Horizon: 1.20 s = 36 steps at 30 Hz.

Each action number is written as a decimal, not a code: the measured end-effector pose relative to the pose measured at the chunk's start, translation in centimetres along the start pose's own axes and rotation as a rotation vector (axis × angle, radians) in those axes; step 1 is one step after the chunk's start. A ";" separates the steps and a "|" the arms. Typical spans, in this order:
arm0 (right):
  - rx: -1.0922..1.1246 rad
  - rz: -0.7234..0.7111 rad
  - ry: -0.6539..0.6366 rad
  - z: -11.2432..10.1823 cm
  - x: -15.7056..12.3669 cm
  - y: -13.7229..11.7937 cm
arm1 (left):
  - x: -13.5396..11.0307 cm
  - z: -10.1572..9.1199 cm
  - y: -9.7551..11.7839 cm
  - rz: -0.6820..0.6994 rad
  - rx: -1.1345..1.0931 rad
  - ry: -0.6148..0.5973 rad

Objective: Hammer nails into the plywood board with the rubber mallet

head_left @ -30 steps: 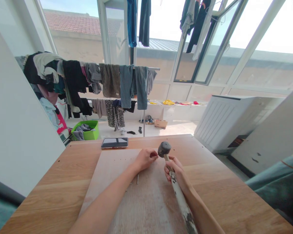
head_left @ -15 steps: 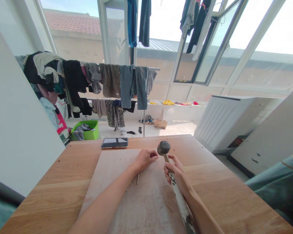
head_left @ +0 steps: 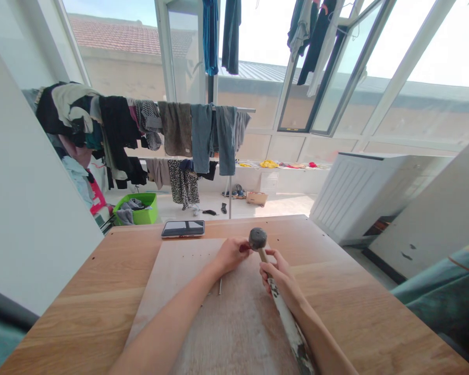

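Observation:
My right hand [head_left: 277,273] is wrapped round the handle of a hammer [head_left: 287,323], whose wood carries flaking white paint. Its dark rounded head [head_left: 257,238] is up beside the fingertips of my left hand [head_left: 234,254]. Those left fingers are pinched together over the far right part of a pale board [head_left: 219,333]; whatever they hold is too small or hidden to make out. A thin nail [head_left: 220,286] is on the board just below my left wrist. Several small dark dots run in a row near the board's far edge.
The board rests on a wooden table [head_left: 78,307]. A phone [head_left: 183,228] lies behind it, near the table's far edge. Beyond are a drying rack with clothes [head_left: 175,130], a green basket [head_left: 146,213] and a white cabinet-like unit [head_left: 347,198]. A white panel [head_left: 31,182] stands at left.
The hammer head has shifted slightly left and down, closer to my left fingertips, and my right hand moved with it. My left hand stays nearly in place.

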State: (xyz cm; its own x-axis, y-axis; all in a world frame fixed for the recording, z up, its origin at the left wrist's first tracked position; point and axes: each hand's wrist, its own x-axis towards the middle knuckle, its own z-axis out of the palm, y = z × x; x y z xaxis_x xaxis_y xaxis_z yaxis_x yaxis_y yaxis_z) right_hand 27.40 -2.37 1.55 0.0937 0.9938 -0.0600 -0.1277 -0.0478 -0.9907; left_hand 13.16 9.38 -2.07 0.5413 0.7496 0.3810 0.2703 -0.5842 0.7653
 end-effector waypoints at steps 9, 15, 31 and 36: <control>0.003 0.002 0.052 -0.2 0.3 0.2 | 0.2 -1.2 0.1 -0.068 -0.140 0.117; -0.004 0.011 0.051 -0.1 0.2 0.1 | 0.6 -1.6 -0.5 -0.095 -0.207 0.137; -0.027 -0.004 0.069 -0.1 0.2 0.0 | 0.6 -1.5 0.1 -0.049 -0.127 0.178; -0.035 0.003 0.074 -0.1 0.3 0.1 | 0.1 -1.4 0.3 0.037 -0.058 0.180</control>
State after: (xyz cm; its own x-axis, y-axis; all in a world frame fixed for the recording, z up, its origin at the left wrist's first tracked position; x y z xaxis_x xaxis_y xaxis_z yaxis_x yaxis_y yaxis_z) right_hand 27.48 -2.12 1.45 0.1663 0.9835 -0.0708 -0.0940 -0.0557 -0.9940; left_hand 12.20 9.75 -1.07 0.3976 0.7744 0.4921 0.2039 -0.5975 0.7755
